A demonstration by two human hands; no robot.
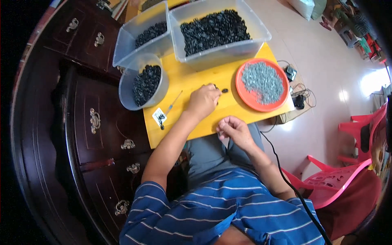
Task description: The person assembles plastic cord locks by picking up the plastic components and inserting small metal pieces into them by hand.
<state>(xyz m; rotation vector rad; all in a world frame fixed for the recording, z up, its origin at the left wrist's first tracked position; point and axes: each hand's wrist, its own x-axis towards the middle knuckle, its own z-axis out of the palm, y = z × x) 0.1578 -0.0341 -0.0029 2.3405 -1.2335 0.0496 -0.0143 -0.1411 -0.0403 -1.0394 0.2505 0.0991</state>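
My left hand (203,101) rests over the middle of the yellow table (183,130), its fingers curled down, with bits of black showing at the fingertips. Just to its right lies a small black oval piece (225,90). My right hand (235,130) is at the table's front edge above my lap, thumb and fingers drawn together; whatever they hold is too small to make out. An orange-red plate (240,90) at the right carries a heap of small silvery metal pieces (263,81). To the left of my left hand stands a clear round tub (163,87) of black pieces (146,83).
Two clear plastic bins, a large bin (216,51) and a smaller bin (122,45), hold black pieces at the back. A thin tool (170,106) and a white card (157,114) lie left. Dark drawers (96,122) flank the table; pink chairs (326,183) and a black cable (277,155) are right.
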